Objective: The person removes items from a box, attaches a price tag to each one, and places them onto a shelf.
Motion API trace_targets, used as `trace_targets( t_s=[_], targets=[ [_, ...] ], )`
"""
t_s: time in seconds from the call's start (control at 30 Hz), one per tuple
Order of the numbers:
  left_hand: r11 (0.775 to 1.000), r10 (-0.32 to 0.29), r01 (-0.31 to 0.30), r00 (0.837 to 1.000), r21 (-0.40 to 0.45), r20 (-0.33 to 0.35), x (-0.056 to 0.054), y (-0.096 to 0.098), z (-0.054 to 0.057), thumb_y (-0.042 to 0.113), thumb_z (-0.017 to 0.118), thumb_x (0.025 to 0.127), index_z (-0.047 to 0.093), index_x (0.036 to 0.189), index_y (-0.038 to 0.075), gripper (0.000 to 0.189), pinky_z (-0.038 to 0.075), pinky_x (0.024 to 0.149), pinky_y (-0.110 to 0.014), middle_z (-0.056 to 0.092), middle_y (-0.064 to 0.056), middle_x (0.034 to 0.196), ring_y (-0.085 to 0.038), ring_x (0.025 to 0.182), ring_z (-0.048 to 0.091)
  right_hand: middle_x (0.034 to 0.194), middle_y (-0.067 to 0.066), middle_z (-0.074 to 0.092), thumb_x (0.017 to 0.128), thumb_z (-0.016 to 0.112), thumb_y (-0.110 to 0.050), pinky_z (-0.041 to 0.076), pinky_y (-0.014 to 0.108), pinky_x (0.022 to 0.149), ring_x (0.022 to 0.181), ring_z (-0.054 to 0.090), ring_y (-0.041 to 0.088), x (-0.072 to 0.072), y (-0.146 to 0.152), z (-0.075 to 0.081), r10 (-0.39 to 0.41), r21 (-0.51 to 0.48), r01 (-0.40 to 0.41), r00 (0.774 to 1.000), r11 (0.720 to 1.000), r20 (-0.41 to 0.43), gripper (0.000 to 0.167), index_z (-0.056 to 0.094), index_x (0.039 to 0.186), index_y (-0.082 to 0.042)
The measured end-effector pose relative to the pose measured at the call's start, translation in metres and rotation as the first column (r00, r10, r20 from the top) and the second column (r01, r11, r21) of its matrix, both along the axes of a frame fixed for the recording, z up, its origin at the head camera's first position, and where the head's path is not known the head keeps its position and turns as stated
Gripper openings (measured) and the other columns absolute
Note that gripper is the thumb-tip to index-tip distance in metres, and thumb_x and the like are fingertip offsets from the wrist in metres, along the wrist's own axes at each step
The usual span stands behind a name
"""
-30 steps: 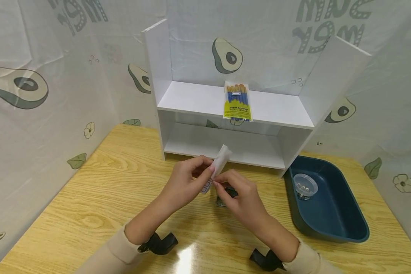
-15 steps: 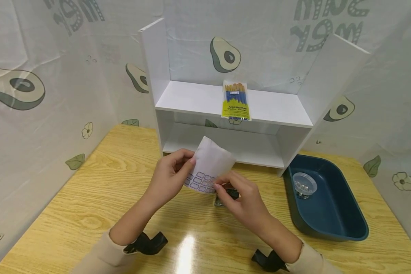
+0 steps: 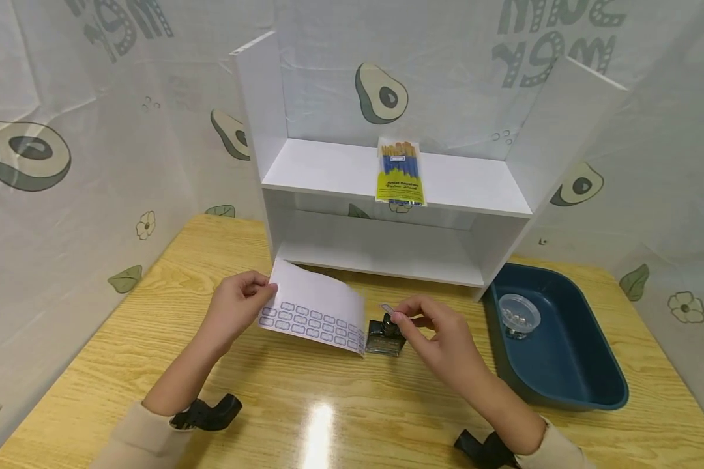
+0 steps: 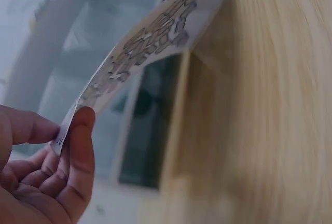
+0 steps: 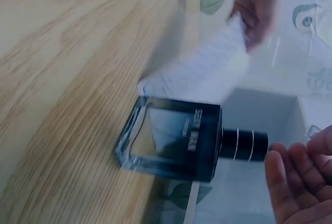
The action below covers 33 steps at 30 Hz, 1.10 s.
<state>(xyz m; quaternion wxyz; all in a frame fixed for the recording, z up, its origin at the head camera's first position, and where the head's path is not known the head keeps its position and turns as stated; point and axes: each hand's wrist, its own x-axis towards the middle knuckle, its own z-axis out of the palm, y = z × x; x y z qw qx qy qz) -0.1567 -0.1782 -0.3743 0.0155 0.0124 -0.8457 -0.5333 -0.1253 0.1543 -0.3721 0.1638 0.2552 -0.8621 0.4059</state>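
Observation:
My left hand (image 3: 233, 311) pinches the left edge of a white label sheet (image 3: 317, 296). Rows of small outlined labels run along its lower part, and the sheet bows toward the right. In the left wrist view the sheet (image 4: 150, 40) is held between thumb and fingers. Between finger and thumb of my right hand (image 3: 440, 332) is one small label (image 3: 386, 308), its edge showing. Just below and left of that hand stands a dark glass perfume bottle (image 3: 384, 344) with a black cap. In the right wrist view, the bottle (image 5: 176, 136) shows pale lettering.
A white two-level shelf (image 3: 340, 168) stands behind, with a pack of paintbrushes (image 3: 400, 176) on its upper board. At right, a dark blue tray (image 3: 569, 365) holds a clear round container (image 3: 519, 314) with small shiny pieces. A patterned curtain surrounds the wooden table (image 3: 270, 410).
The sheet has unrolled and moved left with my left hand. My right hand has parted from it, pulling a label away to the right. More of the bottle is now visible.

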Motion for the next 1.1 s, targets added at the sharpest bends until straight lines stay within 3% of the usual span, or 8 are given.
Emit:
trace_targets(
  t_s=[0.1,0.23,0.47,0.57,0.73,0.93,1.0,1.1],
  targets=[
    [0.991,0.011,-0.006,0.999,-0.136,0.035,-0.003,-0.015,-0.011,0.017,0.064,0.102,0.072,0.103,-0.005,0.024,0.042,0.055,-0.024,0.065,-0.006,0.076,-0.014,0.068,0.051,0.094,-0.002,0.073,0.099,0.071,-0.008,0.062,0.026,0.077,0.085,0.066,0.0,-0.001,0.008,0.0,-0.026,-0.001,0.026,0.997,1.0,0.074,0.006,0.07,0.101,-0.013],
    [0.955,-0.01,0.027,0.998,-0.297,0.059,-0.006,-0.031,-0.026,0.017,0.063,0.101,0.071,0.091,-0.003,0.024,0.039,0.051,-0.026,0.057,-0.002,0.067,-0.015,0.06,0.047,0.092,0.0,0.073,0.101,0.068,-0.009,0.06,0.024,0.074,0.082,0.066,0.001,-0.001,0.016,0.0,-0.029,-0.02,0.032,0.991,0.999,0.131,0.003,0.069,0.102,-0.012],
    [0.882,-0.079,0.128,0.989,-0.453,0.127,-0.008,-0.039,-0.042,0.017,0.069,0.098,0.062,0.075,0.005,0.027,0.039,0.053,-0.027,0.052,-0.001,0.062,-0.015,0.057,0.047,0.091,0.0,0.073,0.102,0.068,-0.012,0.062,0.025,0.073,0.082,0.068,0.003,-0.001,0.028,0.0,0.028,-0.001,-0.029,0.986,1.0,0.163,0.004,0.071,0.101,-0.009],
    [0.865,-0.094,0.159,0.983,-0.476,0.157,-0.009,-0.04,-0.044,0.017,0.071,0.096,0.061,0.073,0.006,0.028,0.039,0.054,-0.027,0.053,-0.002,0.062,-0.015,0.057,0.048,0.091,-0.003,0.073,0.101,0.07,-0.014,0.062,0.026,0.072,0.082,0.068,0.003,0.0,0.032,-0.001,0.063,0.029,-0.07,0.981,0.997,0.184,0.006,0.073,0.1,-0.009],
    [0.842,-0.084,0.153,0.984,-0.518,0.155,-0.011,-0.039,-0.044,0.016,0.074,0.095,0.062,0.077,0.003,0.024,0.04,0.055,-0.028,0.057,-0.006,0.069,-0.017,0.062,0.05,0.092,-0.006,0.073,0.1,0.071,-0.018,0.061,0.025,0.07,0.084,0.068,0.0,0.0,0.036,-0.005,0.096,0.082,-0.119,0.967,0.99,0.235,0.007,0.074,0.098,-0.011],
    [0.785,-0.058,0.128,0.989,-0.606,0.133,-0.013,-0.024,-0.035,0.013,0.074,0.094,0.062,0.09,0.001,0.017,0.041,0.057,-0.03,0.062,-0.011,0.079,-0.022,0.068,0.053,0.09,-0.001,0.073,0.098,0.073,-0.013,0.058,0.023,0.066,0.08,0.063,-0.002,0.0,0.032,-0.012,0.129,0.142,-0.176,0.948,0.974,0.29,0.004,0.074,0.094,-0.012],
    [0.787,-0.087,0.124,0.992,-0.605,0.09,-0.015,-0.015,-0.033,0.012,0.074,0.094,0.063,0.094,0.001,0.015,0.042,0.059,-0.031,0.063,-0.012,0.082,-0.022,0.07,0.054,0.088,-0.002,0.072,0.098,0.073,-0.011,0.057,0.022,0.066,0.079,0.061,-0.002,0.001,0.029,-0.014,0.128,0.173,-0.187,0.943,0.967,0.306,0.004,0.074,0.094,-0.012],
    [0.818,-0.191,0.15,0.981,-0.556,-0.016,-0.016,0.002,-0.036,0.009,0.076,0.093,0.065,0.097,0.003,0.012,0.047,0.064,-0.03,0.066,-0.009,0.084,-0.019,0.073,0.057,0.086,-0.003,0.072,0.097,0.073,-0.01,0.055,0.021,0.066,0.077,0.059,-0.003,0.003,0.024,-0.015,0.108,0.219,-0.187,0.937,0.958,0.331,0.005,0.074,0.093,-0.012]
  ],
)
